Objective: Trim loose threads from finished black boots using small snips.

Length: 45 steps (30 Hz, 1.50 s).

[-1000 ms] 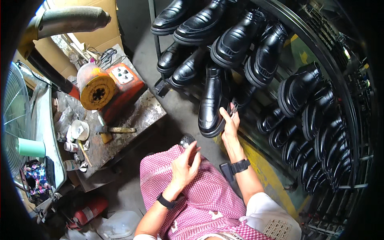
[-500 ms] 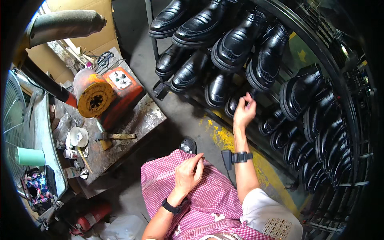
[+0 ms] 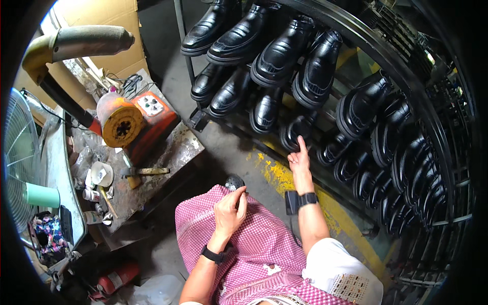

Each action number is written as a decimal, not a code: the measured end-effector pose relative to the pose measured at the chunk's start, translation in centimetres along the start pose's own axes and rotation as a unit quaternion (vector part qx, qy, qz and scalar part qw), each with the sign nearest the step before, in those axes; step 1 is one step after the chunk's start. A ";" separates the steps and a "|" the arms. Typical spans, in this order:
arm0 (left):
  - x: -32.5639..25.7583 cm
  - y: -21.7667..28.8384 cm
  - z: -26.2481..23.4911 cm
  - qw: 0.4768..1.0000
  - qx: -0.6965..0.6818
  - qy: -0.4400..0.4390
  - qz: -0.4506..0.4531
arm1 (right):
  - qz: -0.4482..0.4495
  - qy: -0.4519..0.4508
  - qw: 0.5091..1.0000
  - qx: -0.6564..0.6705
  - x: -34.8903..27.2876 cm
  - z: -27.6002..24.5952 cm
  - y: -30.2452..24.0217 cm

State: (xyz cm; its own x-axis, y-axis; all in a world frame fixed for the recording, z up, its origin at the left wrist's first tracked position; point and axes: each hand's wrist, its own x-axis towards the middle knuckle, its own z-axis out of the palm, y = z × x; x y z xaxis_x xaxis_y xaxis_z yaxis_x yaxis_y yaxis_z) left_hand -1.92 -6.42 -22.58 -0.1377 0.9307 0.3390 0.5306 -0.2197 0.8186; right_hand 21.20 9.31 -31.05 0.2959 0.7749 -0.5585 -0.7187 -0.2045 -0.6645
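- pink checked apron (image 3: 269, 239) over the lap, left hand (image 3: 229, 213) just above it, fingers loosely bent, can't tell if the tips meet
- right hand (image 3: 300, 162) further out, index straight, rest curled, can't tell if they're clamped on anything
- black shoe (image 3: 295, 132) right by that fingertip, low on the rack (image 3: 199, 120)

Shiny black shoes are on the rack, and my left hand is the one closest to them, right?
Not quite: the right hand is closest to the shiny black shoes, not the left hand. The head view shows this. The rest is right.
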 end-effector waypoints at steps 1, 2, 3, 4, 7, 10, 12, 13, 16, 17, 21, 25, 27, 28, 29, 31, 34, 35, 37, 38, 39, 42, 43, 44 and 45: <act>-0.1 -0.1 0.0 1.000 0.004 0.002 -0.004 | 0.017 -0.036 0.999 0.014 -1.5 -1.2 -0.2; -0.3 -0.2 -0.2 1.000 0.008 0.006 -0.010 | 0.035 -0.071 0.997 0.025 -3.3 -2.5 -0.1; -0.3 0.0 -0.4 0.999 0.005 0.001 -0.035 | 0.073 -0.052 0.995 0.035 -5.3 -3.4 -0.2; -0.5 -0.2 -0.4 0.999 -0.005 -0.002 -0.053 | 0.108 -0.031 0.993 0.047 -7.2 -4.8 -0.1; 0.1 0.6 -0.4 0.984 -0.101 -0.034 -0.143 | 0.199 -0.082 0.975 0.052 -12.0 -11.4 -0.4; -0.1 -0.1 0.5 0.938 -0.272 -0.054 -0.208 | 0.257 -0.095 0.959 0.073 -17.0 -14.8 -0.7; 0.5 1.7 0.5 0.900 -0.324 -0.141 -0.257 | 0.265 -0.174 0.944 0.089 -20.0 -15.5 -1.2; 0.1 2.1 1.0 0.904 -0.304 -0.159 -0.255 | 0.258 -0.165 0.951 0.044 -21.3 -14.9 -1.3; 0.0 4.2 1.6 0.823 -0.368 -0.239 -0.360 | 0.303 -0.235 0.923 0.029 -22.4 -14.5 -1.8; -0.2 4.3 1.5 0.806 -0.387 -0.248 -0.373 | 0.320 -0.259 0.911 0.024 -22.8 -13.7 -1.9; -2.3 3.1 1.6 0.726 -0.508 -0.168 -0.431 | 0.318 -0.296 0.899 -0.052 -25.3 -8.9 -2.8; -2.4 3.2 -0.4 0.754 -0.510 -0.050 -0.411 | 0.039 -0.311 0.792 -0.524 -21.7 -8.9 -3.1; -2.7 3.1 -1.1 0.759 -0.512 -0.026 -0.401 | -0.149 -0.332 0.823 -0.436 -21.0 -6.7 -4.1; -3.2 2.6 -1.4 0.763 -0.511 0.003 -0.395 | -0.099 -0.270 0.857 -0.428 -22.4 -4.0 -5.5; -3.6 2.0 -1.5 0.783 -0.491 0.033 -0.381 | -0.180 -0.271 0.826 -0.461 -22.9 -2.7 -6.2; -4.2 1.3 -1.9 0.778 -0.500 0.034 -0.380 | -0.257 -0.268 0.788 -0.491 -23.8 -0.6 -7.1; -4.5 1.0 -2.0 0.770 -0.515 0.039 -0.375 | -0.414 -0.323 0.639 -0.563 -25.0 2.1 -7.2; -4.6 0.9 -1.8 0.782 -0.505 0.044 -0.362 | -0.418 -0.344 0.629 -0.558 -25.1 2.7 -7.0; -4.8 0.9 -1.7 0.792 -0.496 0.052 -0.351 | -0.418 -0.369 0.619 -0.554 -25.3 3.0 -6.5; -4.6 1.4 -1.7 0.804 -0.483 0.052 -0.343 | -0.417 -0.369 0.618 -0.555 -25.3 3.0 -6.4; -4.4 2.0 -1.9 0.815 -0.470 0.052 -0.335 | -0.422 -0.370 0.611 -0.558 -25.2 3.1 -6.3; -3.4 3.8 -3.1 0.826 -0.483 0.013 -0.288 | -0.430 -0.376 0.601 -0.560 -24.9 3.1 -6.2; -3.3 4.0 -3.3 0.839 -0.476 0.013 -0.265 | -0.434 -0.381 0.597 -0.557 -24.8 3.1 -6.2; -3.3 4.2 -3.4 0.838 -0.476 0.015 -0.266 | -0.433 -0.382 0.596 -0.558 -24.7 3.1 -6.2; -3.3 4.3 -3.6 0.841 -0.473 0.014 -0.261 | -0.435 -0.385 0.594 -0.557 -24.7 3.2 -6.2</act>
State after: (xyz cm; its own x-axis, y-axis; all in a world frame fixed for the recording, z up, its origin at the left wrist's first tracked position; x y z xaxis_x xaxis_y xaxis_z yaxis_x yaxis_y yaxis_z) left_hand -2.15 -11.47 -18.49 -0.1719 0.9681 -0.1822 -0.5090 0.0710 0.8579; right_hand 16.36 -6.63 -11.56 -0.4325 0.8332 0.3445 0.4841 0.5370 -0.6909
